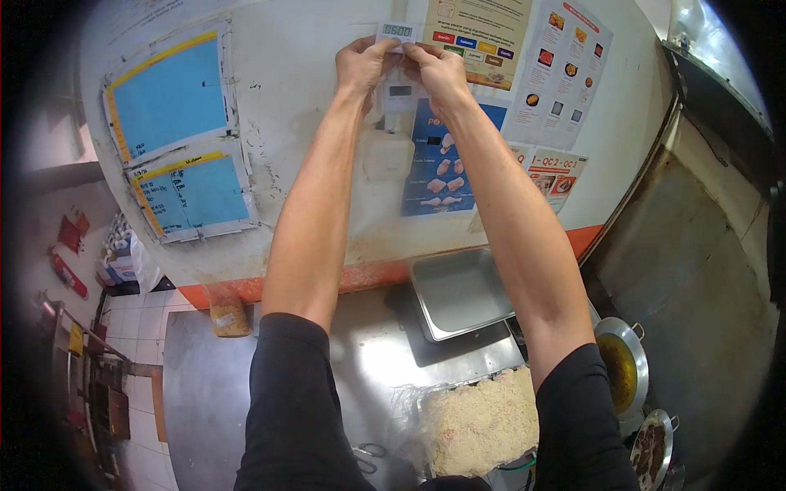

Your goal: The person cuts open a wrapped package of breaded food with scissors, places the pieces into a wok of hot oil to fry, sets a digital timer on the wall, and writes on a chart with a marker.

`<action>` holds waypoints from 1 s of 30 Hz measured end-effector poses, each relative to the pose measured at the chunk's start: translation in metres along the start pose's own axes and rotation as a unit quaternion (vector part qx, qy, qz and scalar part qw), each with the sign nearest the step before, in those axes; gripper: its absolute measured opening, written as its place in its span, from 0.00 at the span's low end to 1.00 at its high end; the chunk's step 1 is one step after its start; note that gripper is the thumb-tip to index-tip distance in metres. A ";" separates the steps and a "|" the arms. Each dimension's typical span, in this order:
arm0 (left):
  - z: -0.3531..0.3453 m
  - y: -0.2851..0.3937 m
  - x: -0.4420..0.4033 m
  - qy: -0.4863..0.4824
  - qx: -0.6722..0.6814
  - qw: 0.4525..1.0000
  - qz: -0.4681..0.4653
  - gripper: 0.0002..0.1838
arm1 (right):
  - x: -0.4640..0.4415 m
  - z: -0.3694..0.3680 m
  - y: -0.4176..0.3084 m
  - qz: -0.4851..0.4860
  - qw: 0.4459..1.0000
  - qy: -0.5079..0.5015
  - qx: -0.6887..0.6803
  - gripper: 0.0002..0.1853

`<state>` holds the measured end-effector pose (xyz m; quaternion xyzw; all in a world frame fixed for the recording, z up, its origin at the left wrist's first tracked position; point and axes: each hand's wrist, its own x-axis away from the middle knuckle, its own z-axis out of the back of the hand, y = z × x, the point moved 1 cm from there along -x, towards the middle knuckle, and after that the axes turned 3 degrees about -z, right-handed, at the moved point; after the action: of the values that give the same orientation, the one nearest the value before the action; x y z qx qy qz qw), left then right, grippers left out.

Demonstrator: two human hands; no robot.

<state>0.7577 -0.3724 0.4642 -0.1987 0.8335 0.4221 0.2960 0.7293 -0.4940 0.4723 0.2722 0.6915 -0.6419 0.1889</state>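
Note:
High on the white wall, a small white digital timer [398,31] shows what reads as 05:00. My left hand [360,69] pinches its left side, thumb on the front below the display. From the other side my right hand [440,75] grips it, with the thumb close to the left one at the lower edge. Both arms are stretched up and forward. Just under the hands, a second white device [399,92] with a dark display is mounted on the wall, above a pale box [388,155].
Below, a metal table [205,393] bears a rectangular steel pan [463,286], a tub of pale crumbly coating [483,421], scissors [368,455] and a bag of yellowish crumbs [230,317]. To the right stand a pan of oil [620,372] and another pan [651,452]. Posters [559,74] cover the wall.

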 end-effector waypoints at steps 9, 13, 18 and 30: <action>0.000 0.003 0.002 -0.007 0.003 1.000 0.011 0.15 | -0.002 0.004 0.000 0.002 1.000 0.000 0.021 0.22; 0.000 0.002 0.000 -0.013 -0.017 1.000 -0.002 0.15 | 0.001 0.004 -0.001 0.000 1.000 0.004 0.020 0.21; 0.000 0.004 0.003 -0.008 -0.017 1.000 0.004 0.17 | 0.003 0.003 -0.003 -0.009 1.000 0.005 0.021 0.21; 0.007 0.002 0.003 -0.022 0.013 1.000 0.015 0.16 | 0.006 0.004 -0.006 -0.010 1.000 0.007 0.027 0.19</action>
<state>0.7561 -0.3657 0.4602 -0.1728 0.8353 0.4198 0.3100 0.7210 -0.4975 0.4728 0.2747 0.6781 -0.6602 0.1698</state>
